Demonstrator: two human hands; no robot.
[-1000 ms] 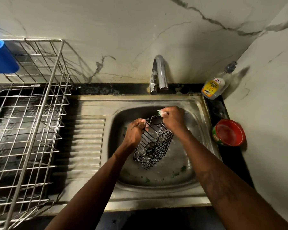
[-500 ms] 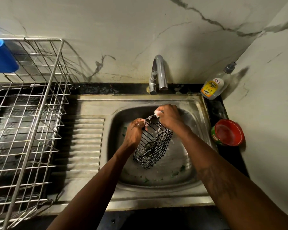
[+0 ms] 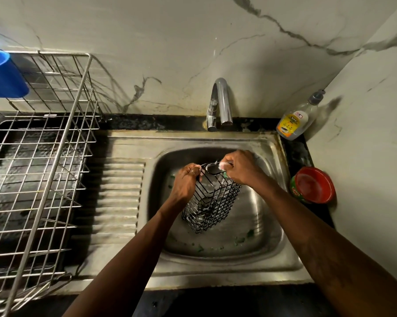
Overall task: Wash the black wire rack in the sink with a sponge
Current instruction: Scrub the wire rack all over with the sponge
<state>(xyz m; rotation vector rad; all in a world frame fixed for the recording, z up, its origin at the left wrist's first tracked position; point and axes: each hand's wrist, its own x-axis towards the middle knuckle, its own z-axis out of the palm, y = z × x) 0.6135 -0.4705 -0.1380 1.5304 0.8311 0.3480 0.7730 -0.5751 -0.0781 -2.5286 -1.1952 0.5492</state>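
My left hand [image 3: 185, 181] grips the black wire rack [image 3: 212, 197] by its rim, tilted over the sink [image 3: 268, 220]; my right hand [image 3: 241, 167] is closed on the sponge [image 3: 223, 167] at the rim. Tap [image 3: 220, 104] behind, soap bottle [image 3: 294, 120] and red bowl [image 3: 313, 185] right, drying rack [image 3: 39, 145] left.

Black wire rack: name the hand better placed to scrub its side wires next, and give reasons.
Right. The right hand already grips the soapy sponge at the top rim of the black wire rack, while the left hand is occupied steadying that rim.
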